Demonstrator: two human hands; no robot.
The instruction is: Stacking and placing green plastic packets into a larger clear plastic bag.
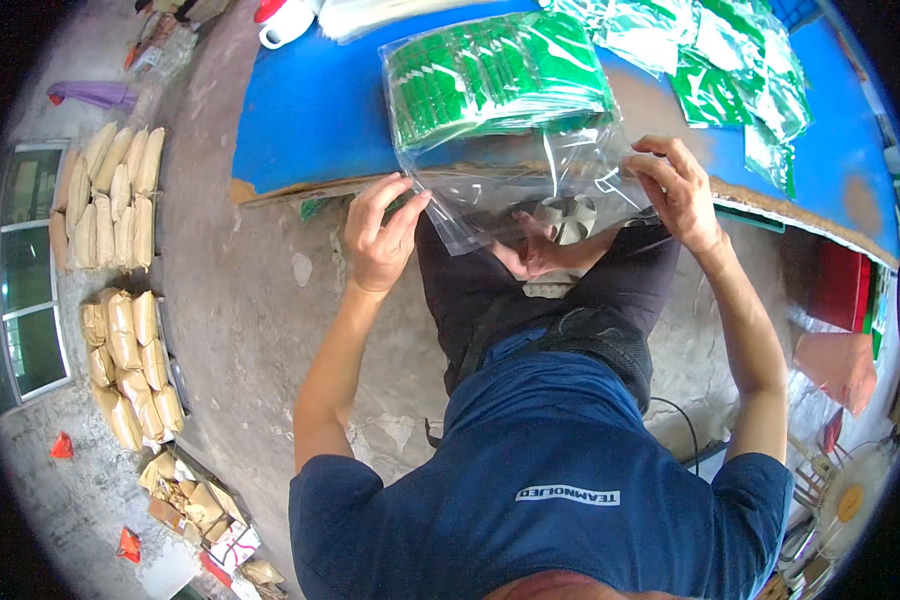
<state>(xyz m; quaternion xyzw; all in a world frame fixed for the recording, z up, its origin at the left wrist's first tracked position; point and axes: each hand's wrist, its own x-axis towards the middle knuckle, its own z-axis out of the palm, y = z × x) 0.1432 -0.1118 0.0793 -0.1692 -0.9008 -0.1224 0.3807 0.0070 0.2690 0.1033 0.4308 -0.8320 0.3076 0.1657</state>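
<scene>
A large clear plastic bag (515, 180) lies at the table's front edge. Inside it, toward the far end, sits a thick stack of green-printed packets (500, 75). The bag's near end hangs over the edge above my lap. My left hand (380, 230) pinches the left corner of this end between thumb and fingers. At the right corner, my right hand (678, 192) has its fingers curled and closed at the film. Between the two hands the film stretches across, wrinkled and shiny.
More green and clear plastic packets (710, 85) are heaped at the right of the blue table (310, 110). A white jug with a red lid (285, 22) stands at the back left. Brown paper sacks (125, 350) are stacked on the floor, and a fan (850, 502) stands lower right.
</scene>
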